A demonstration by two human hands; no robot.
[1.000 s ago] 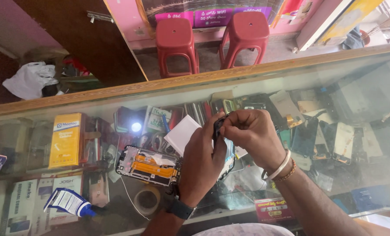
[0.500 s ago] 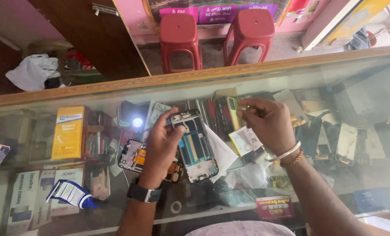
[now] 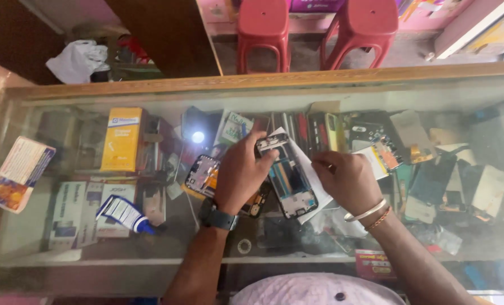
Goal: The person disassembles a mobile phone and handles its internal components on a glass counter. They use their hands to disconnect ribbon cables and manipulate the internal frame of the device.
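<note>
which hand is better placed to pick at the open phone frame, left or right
Right, most likely. The left hand grips the phone frame at its top edge, steadying it above the glass counter. The right hand sits beside the frame's right edge with fingertips pinched, free to work.

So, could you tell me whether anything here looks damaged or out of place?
The phone in the left hand is opened up, its insides bare. A second opened phone lies askew on the glass counter.
</note>
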